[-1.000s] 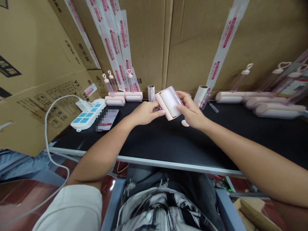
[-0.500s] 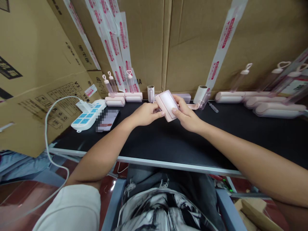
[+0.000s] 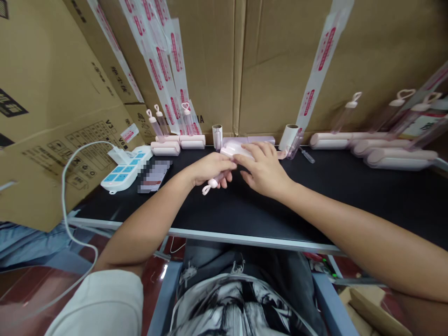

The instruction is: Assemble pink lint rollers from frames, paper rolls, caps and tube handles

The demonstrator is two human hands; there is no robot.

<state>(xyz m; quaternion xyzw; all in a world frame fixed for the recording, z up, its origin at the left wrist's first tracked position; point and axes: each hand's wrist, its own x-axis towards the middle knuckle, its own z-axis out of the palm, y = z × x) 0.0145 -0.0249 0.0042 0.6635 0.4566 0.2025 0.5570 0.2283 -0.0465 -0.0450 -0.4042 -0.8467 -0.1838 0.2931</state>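
My left hand (image 3: 210, 167) is closed around the clear handle of a pink lint roller (image 3: 231, 149). The handle's pale loop end (image 3: 210, 185) sticks out below my fingers, toward me. The roller's head points away from me, above the black tabletop. My right hand (image 3: 268, 170) lies over the right part of the head with its fingers spread, so that part is hidden. Whether the fingertips press on it I cannot tell. Just behind are a flat pinkish-purple case (image 3: 262, 139), a white paper roll (image 3: 289, 136) and a smaller white roll (image 3: 217, 133).
Several pink rollers with upright handles stand at the right (image 3: 401, 158) and left (image 3: 192, 141). A power strip (image 3: 126, 169) and a phone (image 3: 156, 176) lie at the left. A small clear handle (image 3: 308, 155) lies right of the rolls. Cardboard walls (image 3: 280, 70) enclose the back and left.
The roller's head has turned and dropped toward the table, and its handle now shows below my left hand. My right hand has gone from gripping the head to lying spread over it.
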